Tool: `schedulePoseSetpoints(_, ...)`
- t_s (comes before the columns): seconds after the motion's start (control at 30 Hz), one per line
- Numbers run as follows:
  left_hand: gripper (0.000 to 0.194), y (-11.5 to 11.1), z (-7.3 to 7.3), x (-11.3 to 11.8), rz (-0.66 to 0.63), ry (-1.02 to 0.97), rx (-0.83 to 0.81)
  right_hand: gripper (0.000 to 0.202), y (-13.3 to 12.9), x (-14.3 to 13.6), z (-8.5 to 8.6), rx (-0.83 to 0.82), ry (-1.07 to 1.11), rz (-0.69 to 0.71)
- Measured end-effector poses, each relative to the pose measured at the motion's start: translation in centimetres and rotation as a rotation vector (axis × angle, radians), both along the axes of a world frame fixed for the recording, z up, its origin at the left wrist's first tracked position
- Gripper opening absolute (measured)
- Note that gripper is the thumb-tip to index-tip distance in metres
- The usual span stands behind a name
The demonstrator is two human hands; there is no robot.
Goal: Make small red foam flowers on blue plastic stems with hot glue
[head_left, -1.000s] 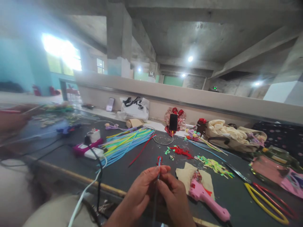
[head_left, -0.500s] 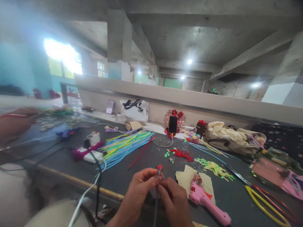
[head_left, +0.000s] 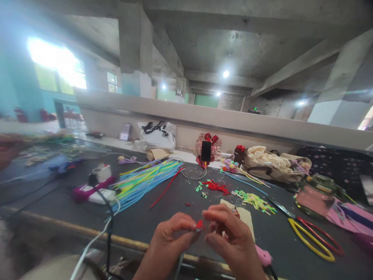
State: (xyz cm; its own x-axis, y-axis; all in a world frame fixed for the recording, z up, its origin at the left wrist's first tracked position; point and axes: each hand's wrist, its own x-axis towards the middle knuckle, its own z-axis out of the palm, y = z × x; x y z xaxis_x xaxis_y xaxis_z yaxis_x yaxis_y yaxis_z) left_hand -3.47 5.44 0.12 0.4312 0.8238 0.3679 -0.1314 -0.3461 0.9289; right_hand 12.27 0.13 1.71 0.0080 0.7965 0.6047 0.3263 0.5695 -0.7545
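Note:
My left hand (head_left: 171, 239) pinches a thin blue-grey pipe cleaner stem close to its top, where a small red piece (head_left: 199, 224) sits. The stem's lower part hangs beneath the hand. Just to the right, my right hand (head_left: 229, 233) has its fingers curved and apart, with nothing visible between them. Partly behind that hand, a pink hot glue gun (head_left: 264, 255) rests on a beige sheet (head_left: 246, 217). A loose red bit (head_left: 187, 204) lies on the dark table beyond my hands. Farther back are piles of short red pieces (head_left: 215, 186) and yellow-green pieces (head_left: 256, 201).
A bundle of blue, yellow and green pipe cleaners (head_left: 148, 182) lies left of centre, near a power strip (head_left: 96, 192) with cables. Scissors (head_left: 311, 237) lie at right beside a glass jar (head_left: 316, 194). A phone (head_left: 206, 151) stands at the back. Another person's blurred hand (head_left: 10, 149) is far left.
My right hand has come away from the stem and its fingers have spread. The loose red bit now shows on the table. The whole view has shifted slightly.

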Motion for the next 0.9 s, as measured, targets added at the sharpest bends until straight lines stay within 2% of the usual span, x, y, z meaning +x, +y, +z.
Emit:
schedulePoseSetpoints(0.13,0.008,-0.3,0.2,0.0,0.016,0.040,0.036,0.023,0.2,-0.4,0.1,-0.043,-0.014,0.055)
schedulePoseSetpoints(0.27,0.011,-0.2,0.1,0.1,0.027,0.109,0.019,0.021,-0.1,0.0,0.3,-0.038,-0.012,0.003)
schedulePoseSetpoints(0.33,0.012,-0.1,0.0,-0.1,0.036,0.124,-0.034,0.014,-0.8,1.4,0.5,-0.022,0.002,-0.089)
schedulePoseSetpoints(0.4,0.013,0.1,0.0,-0.2,0.049,0.103,-0.135,0.005,-1.9,3.6,0.6,-0.009,0.001,-0.241)
schedulePoseSetpoints(0.47,0.012,0.2,0.0,-0.3,0.045,0.076,-0.237,0.014,-3.1,6.2,0.3,-0.042,-0.065,-0.409)
schedulePoseSetpoints(0.53,0.012,0.2,0.0,0.0,0.026,0.062,-0.333,0.016,-4.0,8.3,-0.4,-0.157,-0.235,-0.502)
schedulePoseSetpoints(0.6,0.014,0.2,0.1,0.7,-0.013,0.063,-0.403,0.016,-4.3,9.8,-1.3,-0.245,-0.443,-0.522)
schedulePoseSetpoints(0.73,0.019,0.5,0.8,3.4,-0.112,0.154,-0.429,0.037,-3.6,10.4,-3.1,-0.278,-0.757,-0.505)
schedulePoseSetpoints(0.8,0.018,0.9,1.0,5.1,-0.127,0.276,-0.383,0.037,-3.1,10.1,-3.5,-0.300,-0.843,-0.513)
schedulePoseSetpoints(0.9,0.010,1.7,0.7,7.4,-0.135,0.357,-0.325,0.030,-2.7,9.7,-3.6,-0.328,-0.896,-0.518)
